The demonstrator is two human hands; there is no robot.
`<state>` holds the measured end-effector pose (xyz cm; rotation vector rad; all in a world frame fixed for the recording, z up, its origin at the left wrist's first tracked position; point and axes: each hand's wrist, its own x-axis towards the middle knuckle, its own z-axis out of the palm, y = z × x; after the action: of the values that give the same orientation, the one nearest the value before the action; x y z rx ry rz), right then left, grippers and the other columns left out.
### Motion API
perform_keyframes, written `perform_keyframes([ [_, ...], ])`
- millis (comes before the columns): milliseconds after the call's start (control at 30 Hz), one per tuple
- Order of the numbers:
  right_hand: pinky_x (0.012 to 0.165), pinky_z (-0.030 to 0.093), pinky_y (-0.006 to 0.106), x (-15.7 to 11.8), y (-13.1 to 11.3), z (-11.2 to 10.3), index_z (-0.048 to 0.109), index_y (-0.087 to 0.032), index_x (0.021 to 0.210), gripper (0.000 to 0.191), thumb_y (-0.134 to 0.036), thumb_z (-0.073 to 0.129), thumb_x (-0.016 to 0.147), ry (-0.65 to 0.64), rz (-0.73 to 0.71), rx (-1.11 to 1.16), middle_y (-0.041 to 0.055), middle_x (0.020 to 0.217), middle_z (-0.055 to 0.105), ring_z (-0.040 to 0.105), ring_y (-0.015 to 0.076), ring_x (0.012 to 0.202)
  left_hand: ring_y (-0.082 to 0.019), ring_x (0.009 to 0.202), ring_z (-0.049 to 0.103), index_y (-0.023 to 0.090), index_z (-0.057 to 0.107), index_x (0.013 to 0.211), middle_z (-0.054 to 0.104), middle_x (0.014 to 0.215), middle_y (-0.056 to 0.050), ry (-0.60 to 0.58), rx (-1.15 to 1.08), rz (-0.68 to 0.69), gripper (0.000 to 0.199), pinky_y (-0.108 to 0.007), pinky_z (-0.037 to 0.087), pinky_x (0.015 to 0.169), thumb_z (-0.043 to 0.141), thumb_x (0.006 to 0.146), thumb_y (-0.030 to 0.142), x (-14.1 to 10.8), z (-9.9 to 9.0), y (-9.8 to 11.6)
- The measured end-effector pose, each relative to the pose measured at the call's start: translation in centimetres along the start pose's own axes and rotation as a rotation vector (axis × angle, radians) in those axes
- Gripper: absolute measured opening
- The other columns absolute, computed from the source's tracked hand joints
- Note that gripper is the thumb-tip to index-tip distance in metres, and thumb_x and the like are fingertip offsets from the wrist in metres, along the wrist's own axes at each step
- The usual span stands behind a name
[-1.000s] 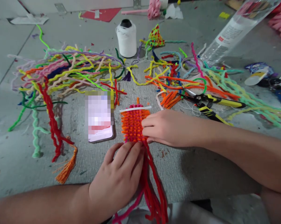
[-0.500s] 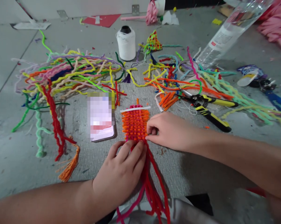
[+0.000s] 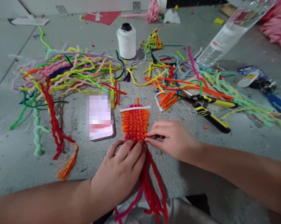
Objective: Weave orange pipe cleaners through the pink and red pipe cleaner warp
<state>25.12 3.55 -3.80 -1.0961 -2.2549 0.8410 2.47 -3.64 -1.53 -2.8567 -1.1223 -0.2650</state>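
A woven piece of orange and magenta pipe cleaners (image 3: 135,121) lies in the middle, with a white strip (image 3: 135,108) across its top. Curled over its lower end, my left hand (image 3: 120,168) holds it down; the thumb is hidden. From underneath those fingers, long red and magenta pipe cleaners (image 3: 152,189) trail toward my lap. My right hand (image 3: 170,138) pinches at the lower right edge of the weave, thumb and index finger together on the tip of an orange pipe cleaner (image 3: 146,135), mostly covered by the fingers.
A phone (image 3: 100,116) lies to the left, below a heap of colourful pipe cleaners (image 3: 68,68). Yellow-black pliers (image 3: 210,109) rest at the right near cut orange pieces (image 3: 168,100). Farther back are a white thread spool (image 3: 127,42) and a leaning plastic bottle (image 3: 226,37).
My right hand has shifted slightly down and right, its fingers straighter and pinching at the weave's lower right edge. My left hand stays in place.
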Motion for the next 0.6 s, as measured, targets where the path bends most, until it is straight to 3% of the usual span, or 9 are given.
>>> perform_keyframes([
  [200,0.073,0.047,0.03,0.06,0.08,-0.02,0.075,-0.017,0.083,0.014,-0.024,0.072,0.094,-0.008,-0.027,-0.032,0.0028,0.077,0.071,0.062,0.0161,0.077,-0.027,0.113,0.06,0.018,0.067,0.134,0.072,0.13,-0.005,-0.003,-0.024,-0.011,0.04,-0.048,0.041,0.101,0.036,0.108,0.02,0.13,-0.21,-0.03],
  [600,0.07,0.046,0.032,-0.65,-0.69,0.06,0.075,-0.013,0.085,0.026,-0.018,0.057,0.103,0.028,-0.206,-0.181,0.0057,0.078,0.067,0.057,0.0176,0.075,-0.028,0.114,0.059,0.016,0.071,0.126,0.073,0.125,-0.008,0.034,-0.039,0.008,0.043,-0.048,0.04,0.103,0.031,0.109,0.018,0.32,0.17,-0.06],
])
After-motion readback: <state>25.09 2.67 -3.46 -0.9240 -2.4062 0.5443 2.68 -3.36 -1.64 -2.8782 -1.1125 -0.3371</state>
